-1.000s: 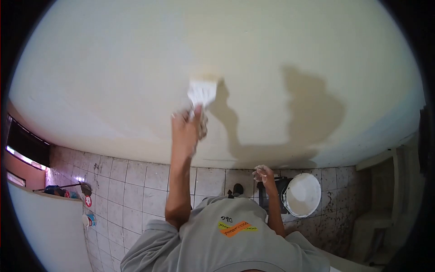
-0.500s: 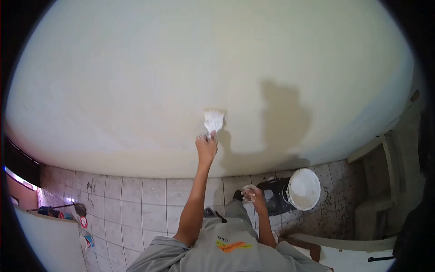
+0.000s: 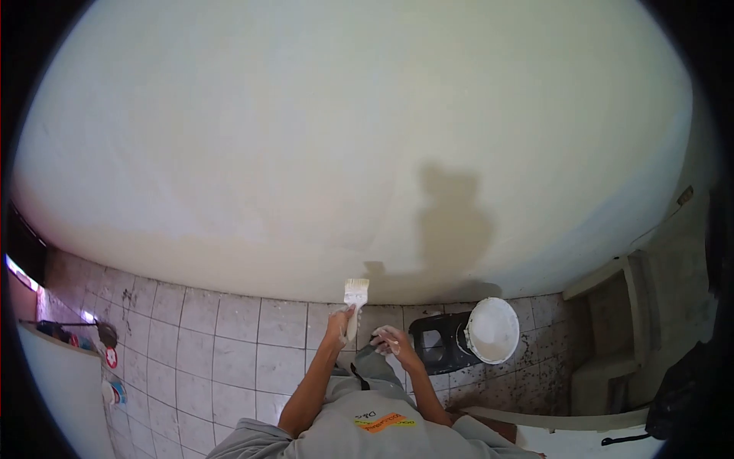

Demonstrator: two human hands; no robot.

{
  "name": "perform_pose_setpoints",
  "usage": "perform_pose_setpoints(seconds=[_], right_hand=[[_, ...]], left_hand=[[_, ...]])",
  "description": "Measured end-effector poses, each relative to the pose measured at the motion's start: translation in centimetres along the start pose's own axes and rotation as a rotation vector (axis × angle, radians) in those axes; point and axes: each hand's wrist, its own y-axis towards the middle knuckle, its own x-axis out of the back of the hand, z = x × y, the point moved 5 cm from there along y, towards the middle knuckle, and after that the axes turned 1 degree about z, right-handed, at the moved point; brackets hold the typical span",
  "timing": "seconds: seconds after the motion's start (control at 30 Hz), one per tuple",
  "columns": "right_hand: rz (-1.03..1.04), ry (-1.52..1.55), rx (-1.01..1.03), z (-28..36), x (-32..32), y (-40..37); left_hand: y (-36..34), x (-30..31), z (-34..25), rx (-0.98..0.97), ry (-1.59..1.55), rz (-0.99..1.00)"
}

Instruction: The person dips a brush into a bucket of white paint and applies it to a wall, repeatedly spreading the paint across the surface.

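Note:
My left hand (image 3: 339, 325) is shut on the handle of a flat paintbrush (image 3: 355, 293) with white-coated bristles pointing up. The brush is low, at the foot of the cream wall (image 3: 306, 153), where the wall meets the tiled floor (image 3: 222, 336). My right hand (image 3: 391, 340), smeared with white paint, hovers just right of the left hand with its fingers curled. Whether it holds anything is unclear. A white paint bucket (image 3: 492, 330) stands on the floor to the right of both hands.
A black object (image 3: 436, 340) lies beside the bucket. The paint-spattered floor runs right to a concrete step (image 3: 604, 382). A white curved surface (image 3: 61, 390) and small items (image 3: 107, 336) sit at the left. My grey shirt (image 3: 367, 428) fills the bottom.
My left hand has brought the brush down from high on the wall to its base. The right hand has moved closer to the left hand. My view has pulled back from the wall.

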Motion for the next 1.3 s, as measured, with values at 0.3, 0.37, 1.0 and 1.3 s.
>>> perform_pose_setpoints(seconds=[0.3, 0.37, 1.0, 1.3], right_hand=[[0.017, 0.181, -0.118, -1.4, -2.1, 0.6], [0.024, 0.202, -0.097, -0.9, -1.8, 0.6], [-0.914, -0.052, -0.042, -3.8, 24.1, -12.4], [-1.021, -0.678, -0.734, -9.3, 43.2, -10.9]], left_hand=[[-4.7, -3.3, -1.7, 0.04, 0.24, 0.176], [-4.4, -3.6, -1.4, 0.003, 0.294, 0.199], [-4.9, -6.1, -1.0, -0.026, 0.679, 0.227], [-4.9, -11.1, -0.5, 0.013, 0.67, 0.031]])
